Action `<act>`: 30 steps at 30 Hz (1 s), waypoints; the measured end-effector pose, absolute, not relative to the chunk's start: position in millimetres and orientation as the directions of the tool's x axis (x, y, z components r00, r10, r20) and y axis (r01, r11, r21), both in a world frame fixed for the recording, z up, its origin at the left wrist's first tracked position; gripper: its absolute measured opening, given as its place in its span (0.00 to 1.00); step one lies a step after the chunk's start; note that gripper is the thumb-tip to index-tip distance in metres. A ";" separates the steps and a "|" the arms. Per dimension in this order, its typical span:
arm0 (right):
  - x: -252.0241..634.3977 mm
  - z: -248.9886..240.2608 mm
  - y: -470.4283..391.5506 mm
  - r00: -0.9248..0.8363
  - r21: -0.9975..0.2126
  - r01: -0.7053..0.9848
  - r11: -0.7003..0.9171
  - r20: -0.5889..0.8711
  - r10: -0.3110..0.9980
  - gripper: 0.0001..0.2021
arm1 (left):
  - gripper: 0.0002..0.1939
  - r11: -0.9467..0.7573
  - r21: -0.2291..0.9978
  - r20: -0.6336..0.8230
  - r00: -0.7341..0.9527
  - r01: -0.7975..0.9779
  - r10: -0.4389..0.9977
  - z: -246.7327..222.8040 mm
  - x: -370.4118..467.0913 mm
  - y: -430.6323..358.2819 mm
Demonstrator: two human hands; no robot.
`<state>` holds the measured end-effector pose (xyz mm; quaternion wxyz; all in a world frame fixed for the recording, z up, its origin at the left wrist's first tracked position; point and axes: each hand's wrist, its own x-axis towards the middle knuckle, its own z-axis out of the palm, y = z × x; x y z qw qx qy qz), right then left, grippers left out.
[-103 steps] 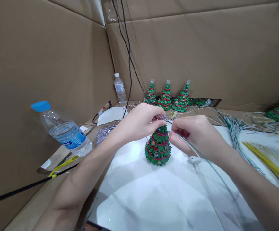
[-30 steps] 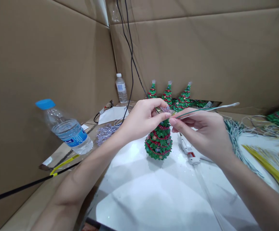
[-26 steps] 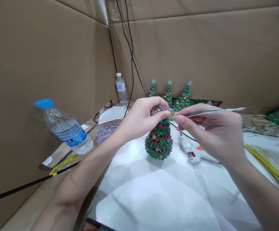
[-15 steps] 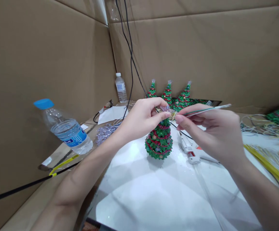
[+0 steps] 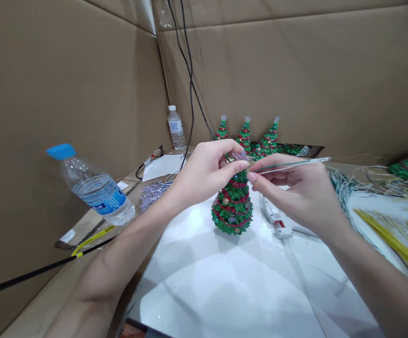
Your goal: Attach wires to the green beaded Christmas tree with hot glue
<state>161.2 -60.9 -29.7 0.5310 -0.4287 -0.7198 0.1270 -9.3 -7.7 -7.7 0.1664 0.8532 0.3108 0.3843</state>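
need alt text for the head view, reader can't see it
The left hand pinches a translucent topper at the tip of a small decorated green tree, while the right hand holds thin green and white wires beside it. A white glue gun lies to the right on a white surface; three similar trees stand behind.

Sm. green Xmas tree [image 5: 232, 211], cone-shaped, w/ tiers of leafy, glossy foliage. Red garland winds round it; gold balls + other tiny ornaments dotted btwn. Stands approx. upright on white worktop [image 5: 189, 281], wide end down; tip mostly hidden by fingers. Topper [image 5: 239, 155]: clear, purplish, pointy-edged, up at tree's tip, pinched btwn thumb & forefinger of L hand [image 5: 214, 171]; can't tell if it's seated on tip. Thin wires [image 5: 277, 165], 1 green + 1 white, run approx. level across R hand [image 5: 291, 185], near ends at its fingertips just beside tree top, far end thicker, white.
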 end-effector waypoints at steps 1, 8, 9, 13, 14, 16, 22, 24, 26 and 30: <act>160.5 -30.3 -61.0 -0.070 -0.638 0.478 0.604 0.658 0.750 0.01 | 0.06 -0.753 0.524 0.552 0.514 0.399 0.657 -7.7 -9.2 -7.6; 160.6 -28.6 -63.8 -0.023 -0.690 0.480 0.542 0.608 0.794 0.03 | 0.06 -0.765 0.518 0.571 0.510 0.384 0.643 -5.8 -9.3 -9.1; 161.3 -28.2 -63.8 -0.011 -0.707 0.479 0.520 0.588 0.809 0.03 | 0.06 -0.767 0.513 0.579 0.504 0.385 0.641 -5.6 -9.5 -9.3; 164.2 -28.0 -60.8 -0.007 -0.751 0.488 0.445 0.506 0.863 0.03 | 0.06 -0.767 0.518 0.586 0.495 0.380 0.641 -5.5 -9.7 -10.1; 164.6 -28.0 -59.7 -0.019 -0.748 0.499 0.437 0.494 0.869 0.03 | 0.06 -0.765 0.519 0.585 0.495 0.381 0.643 -5.7 -9.7 -10.0; 164.7 -28.0 -58.0 -0.041 -0.730 0.527 0.435 0.490 0.871 0.06 | 0.06 -0.765 0.513 0.585 0.494 0.390 0.644 -6.2 -9.8 -9.2; 161.8 -30.7 -60.5 -0.065 -0.664 0.525 0.533 0.593 0.803 0.05 | 0.06 -0.774 0.505 0.596 0.495 0.381 0.632 -7.8 -9.7 -4.9; 161.2 -34.0 -60.2 -0.075 -0.640 0.522 0.564 0.624 0.778 0.04 | 0.06 -0.773 0.513 0.596 0.493 0.375 0.634 -8.2 -8.9 -5.1; 160.8 -37.0 -58.8 -0.094 -0.609 0.546 0.576 0.638 0.764 0.04 | 0.06 -0.768 0.521 0.589 0.493 0.374 0.640 -8.2 -7.9 -6.4; 160.2 -36.3 -58.9 -0.076 -0.585 0.598 0.548 0.639 0.765 0.05 | 0.05 -0.759 0.524 0.580 0.490 0.386 0.650 -6.6 -7.8 -9.8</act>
